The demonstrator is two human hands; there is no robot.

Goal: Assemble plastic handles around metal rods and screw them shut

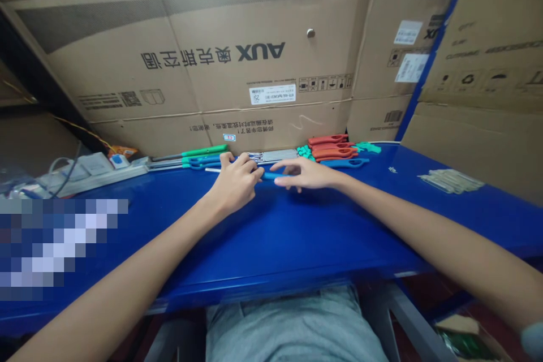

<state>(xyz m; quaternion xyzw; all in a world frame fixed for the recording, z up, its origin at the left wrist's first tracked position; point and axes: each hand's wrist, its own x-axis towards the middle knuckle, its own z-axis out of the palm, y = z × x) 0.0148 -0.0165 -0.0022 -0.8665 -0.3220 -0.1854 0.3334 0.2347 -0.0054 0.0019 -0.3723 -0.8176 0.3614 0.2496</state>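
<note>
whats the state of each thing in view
left hand: closed around the blue-handled tool
blue-handled tool: held level, white shaft pointing left
right hand: open, fingers spread, at the tool's blue end
red tool handles: piled loosely
metal shafts: lined up side by side
cardboard sheet: standing upright behind the bench

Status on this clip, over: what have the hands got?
Left hand pinching blue-handled tool. Right hand open, fingers beside it. Metal rods and red-handled tools just beyond, on blue bench.
</note>
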